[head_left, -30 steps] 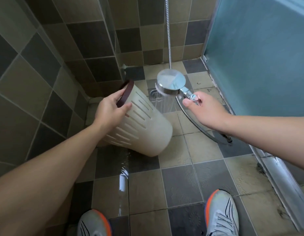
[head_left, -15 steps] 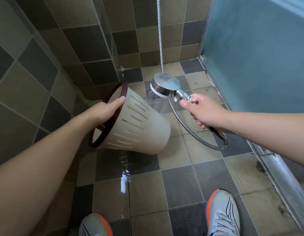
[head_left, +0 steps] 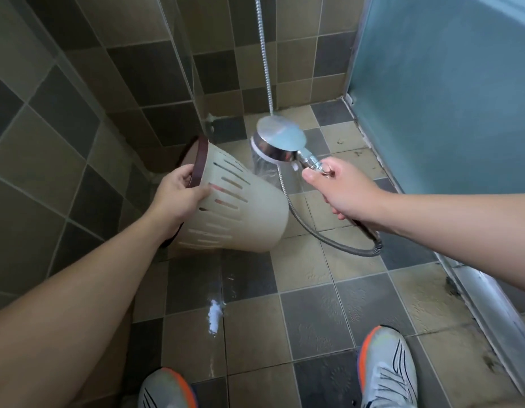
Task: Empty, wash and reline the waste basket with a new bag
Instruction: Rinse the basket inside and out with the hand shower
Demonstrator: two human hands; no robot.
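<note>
Two shoes (head_left: 386, 369), white with orange trim, lower edge of frame, on wet tiled floor (head_left: 308, 328).
One streak of water (head_left: 214, 316), lower centre, running over the tiles.
One left hand (head_left: 179, 198), centre left: fingers curled over the dark brown rim (head_left: 200, 163), thumb laid on the outer wall; grips.
One waste basket (head_left: 240, 213), centre of frame: held off the floor, tipped on its side, mouth to upper left, base to lower right. Cream plastic, tapered, rows of narrow slots in the wall. No bag or refuse seen; interior mostly hidden.
One right hand (head_left: 343, 192), centre right: fingers wrapped round the handle of the shower head (head_left: 280, 142).
One shower head, chrome, upper centre: spraying down just beside the basket. Hose (head_left: 323, 234) loops beneath.
Step judged: washing. Next move likely calls for turning the mouth toward the spray.
</note>
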